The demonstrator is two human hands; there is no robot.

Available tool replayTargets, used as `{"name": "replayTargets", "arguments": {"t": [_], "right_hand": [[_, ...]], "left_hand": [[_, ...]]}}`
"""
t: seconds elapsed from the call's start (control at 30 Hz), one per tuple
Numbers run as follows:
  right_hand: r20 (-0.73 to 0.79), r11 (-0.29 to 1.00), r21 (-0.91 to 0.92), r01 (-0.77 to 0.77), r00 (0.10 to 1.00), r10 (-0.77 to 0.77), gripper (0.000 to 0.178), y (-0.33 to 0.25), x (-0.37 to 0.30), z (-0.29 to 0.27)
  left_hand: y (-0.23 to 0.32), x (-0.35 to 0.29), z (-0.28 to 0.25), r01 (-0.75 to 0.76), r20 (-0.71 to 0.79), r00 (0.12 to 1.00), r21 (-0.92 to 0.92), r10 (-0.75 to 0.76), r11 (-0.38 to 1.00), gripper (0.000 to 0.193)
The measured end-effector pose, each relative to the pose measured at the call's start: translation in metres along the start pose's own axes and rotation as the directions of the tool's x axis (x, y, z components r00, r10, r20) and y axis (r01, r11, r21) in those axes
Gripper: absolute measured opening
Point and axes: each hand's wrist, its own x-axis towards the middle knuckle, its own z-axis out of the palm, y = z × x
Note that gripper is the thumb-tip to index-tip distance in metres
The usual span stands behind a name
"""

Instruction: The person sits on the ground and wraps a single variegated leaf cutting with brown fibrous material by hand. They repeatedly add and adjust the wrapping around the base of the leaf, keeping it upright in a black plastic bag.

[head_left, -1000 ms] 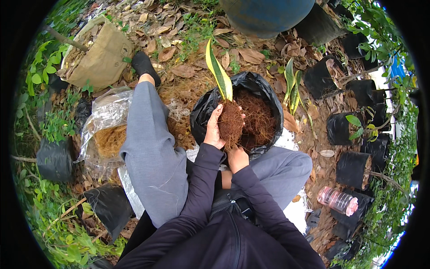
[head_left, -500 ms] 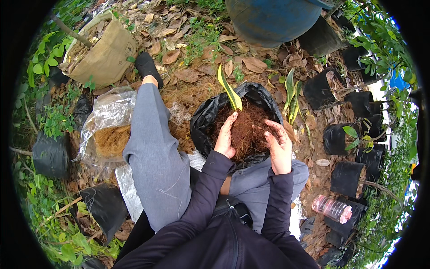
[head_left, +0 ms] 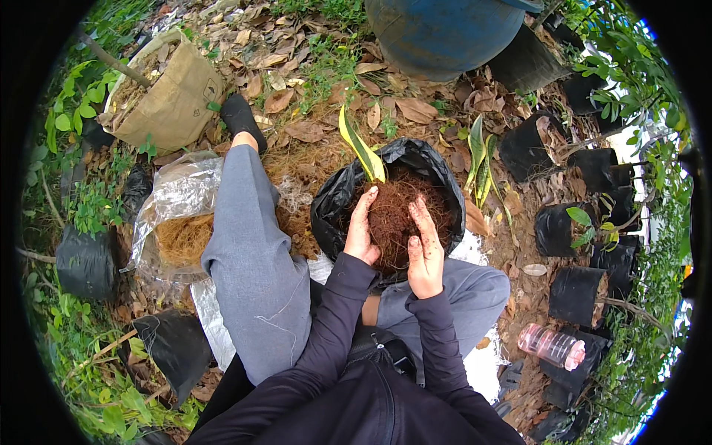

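Between my folded legs stands a black plastic grow bag [head_left: 331, 194], filled with brown fibrous coir mix [head_left: 393, 215]. A yellow-edged snake plant leaf [head_left: 361, 152] rises from the mix, leaning to the left toward the far rim. My left hand [head_left: 361, 230] lies along the left side of the mix, its fingers stretched toward the base of the leaf. On the right side my right hand [head_left: 426, 256] rests against the mix with straight fingers. Both palms face each other around the mix, and dark soil sticks to the fingers.
Another snake plant [head_left: 480, 159] grows right of the bag. A clear plastic bag [head_left: 178, 196] with loose fibre lies at left. Beyond are a beige grow bag [head_left: 174, 96] and a blue tub [head_left: 445, 33]. Black planter bags [head_left: 575, 297] and a pink-tinted bottle [head_left: 550, 346] line the right.
My right hand has moved left and inward onto the mix. The leaf leans further left, and my left hand has shifted slightly left.
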Motion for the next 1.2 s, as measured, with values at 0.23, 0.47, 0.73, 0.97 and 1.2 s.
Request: {"name": "replayTargets", "arguments": {"t": [0.23,0.47,0.73,0.97,1.2], "right_hand": [[0.212,0.912,-0.247,0.329,0.936,-0.28,0.032,0.02,-0.005,0.007],[0.048,0.989,0.059,0.138,0.989,-0.141,0.044,0.029,-0.008,0.009],[0.1,0.947,-0.296,0.122,0.99,-0.096,0.046,0.015,0.013,0.03],[-0.022,0.972,0.233,0.011,1.0,-0.005,0.048,0.014,0.028,0.027],[0.011,0.955,0.28,-0.094,0.995,0.095,0.041,0.014,0.029,0.031]], "left_hand": [[-0.002,-0.003,0.002,-0.028,0.005,1.0,0.052,0.028,0.998,0.022],[-0.002,0.001,-0.001,0.019,-0.032,0.999,-0.023,-0.02,1.0,0.023],[-0.008,0.001,-0.002,-0.092,-0.101,0.99,0.084,0.1,0.992,0.03],[-0.005,-0.001,0.005,-0.081,-0.056,0.995,0.008,0.081,0.997,0.031],[-0.004,-0.004,0.008,-0.157,-0.113,0.978,0.168,0.178,0.973,0.028]]}}
